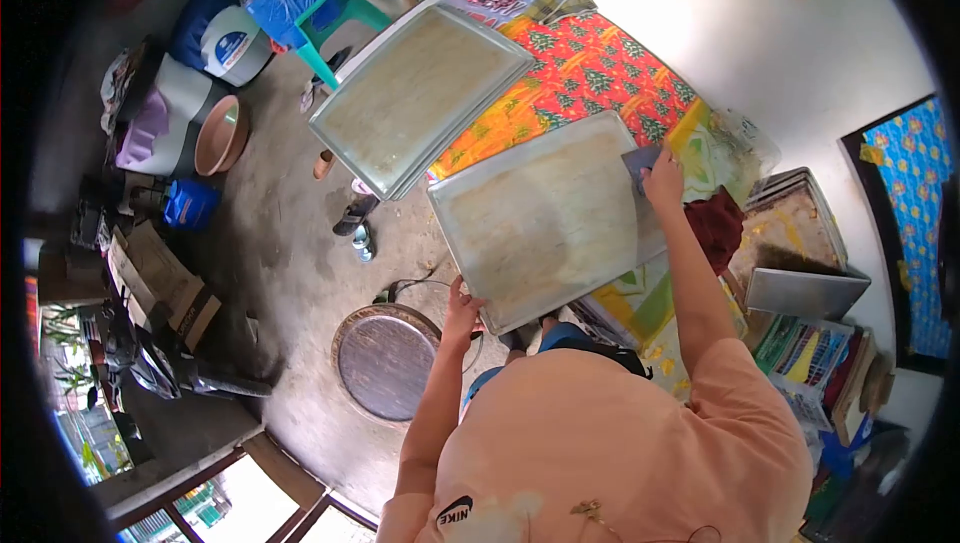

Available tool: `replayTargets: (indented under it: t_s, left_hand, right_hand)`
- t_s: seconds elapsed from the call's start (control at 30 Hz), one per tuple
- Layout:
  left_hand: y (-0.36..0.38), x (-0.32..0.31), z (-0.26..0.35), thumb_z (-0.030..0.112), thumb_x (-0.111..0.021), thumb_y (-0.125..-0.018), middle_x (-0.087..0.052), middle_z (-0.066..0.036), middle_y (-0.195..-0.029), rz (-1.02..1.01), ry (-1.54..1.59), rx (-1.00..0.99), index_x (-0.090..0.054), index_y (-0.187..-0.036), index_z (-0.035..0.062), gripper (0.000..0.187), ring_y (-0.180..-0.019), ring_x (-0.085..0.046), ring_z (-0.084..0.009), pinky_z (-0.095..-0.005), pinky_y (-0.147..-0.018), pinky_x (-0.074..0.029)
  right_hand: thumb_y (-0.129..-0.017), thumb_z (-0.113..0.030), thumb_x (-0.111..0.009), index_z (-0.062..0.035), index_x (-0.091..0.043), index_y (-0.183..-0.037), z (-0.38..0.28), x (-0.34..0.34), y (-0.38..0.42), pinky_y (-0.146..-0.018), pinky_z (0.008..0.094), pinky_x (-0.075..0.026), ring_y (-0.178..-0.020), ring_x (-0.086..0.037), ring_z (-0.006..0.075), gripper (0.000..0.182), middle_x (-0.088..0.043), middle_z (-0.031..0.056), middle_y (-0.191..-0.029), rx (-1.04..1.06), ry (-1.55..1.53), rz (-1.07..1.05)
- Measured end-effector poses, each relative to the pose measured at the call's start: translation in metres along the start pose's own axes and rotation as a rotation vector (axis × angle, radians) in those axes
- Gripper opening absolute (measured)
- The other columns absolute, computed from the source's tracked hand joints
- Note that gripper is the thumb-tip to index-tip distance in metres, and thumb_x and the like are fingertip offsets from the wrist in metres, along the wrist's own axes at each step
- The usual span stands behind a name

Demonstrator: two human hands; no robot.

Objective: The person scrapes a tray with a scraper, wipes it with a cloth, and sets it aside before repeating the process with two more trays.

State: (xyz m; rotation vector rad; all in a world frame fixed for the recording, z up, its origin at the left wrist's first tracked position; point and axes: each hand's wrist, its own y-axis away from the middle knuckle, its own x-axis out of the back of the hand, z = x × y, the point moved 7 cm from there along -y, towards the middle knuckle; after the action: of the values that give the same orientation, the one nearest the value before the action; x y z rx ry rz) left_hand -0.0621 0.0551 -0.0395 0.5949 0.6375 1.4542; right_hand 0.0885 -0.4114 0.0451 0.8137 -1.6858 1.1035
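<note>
Our left fingers (458, 291) grip the tray (540, 228) by its rim; right fingers (663, 168) hold a scraper (633, 162). If we slacken left, it could skid into the stack (420, 88).

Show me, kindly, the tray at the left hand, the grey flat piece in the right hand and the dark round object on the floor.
Tray (540, 223), head view: middle of its surface.
Grey flat piece (634, 165), head view: its visible face.
Dark round object (386, 367), head view: its top.
</note>
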Motion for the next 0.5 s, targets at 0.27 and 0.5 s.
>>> replayTargets:
  t_s: [0.27, 0.5]
  left_hand:
    - [-0.003, -0.003, 0.001, 0.001, -0.052, -0.081, -0.06, -0.009, -0.091, -0.001, -0.027, 0.032, -0.013, -0.153, 0.0246, 0.085, -0.073, -0.059, -0.0152, -0.0339, -0.052, -0.055]
    - [0.003, 0.0, 0.004, -0.005, -0.048, -0.082, -0.062, -0.008, -0.094, 0.01, -0.027, 0.027, -0.017, -0.153, 0.0214, 0.082, -0.072, -0.061, -0.016, -0.0331, -0.052, -0.055]
  right_hand:
    - [-0.072, -0.031, -0.077, -0.0027, -0.04, -0.137, -0.118, -0.012, 0.067, -0.092, 0.048, -0.043, -0.107, -0.055, 0.0386, 0.08, -0.058, 0.0228, -0.115, 0.217, -0.169, -0.387]
    - [-0.072, -0.025, -0.076, -0.006, -0.044, -0.129, -0.038, -0.02, -0.001, -0.09, 0.0482, -0.042, -0.105, -0.054, 0.0364, 0.068, -0.057, 0.0197, -0.109, -0.18, -0.11, -0.121]
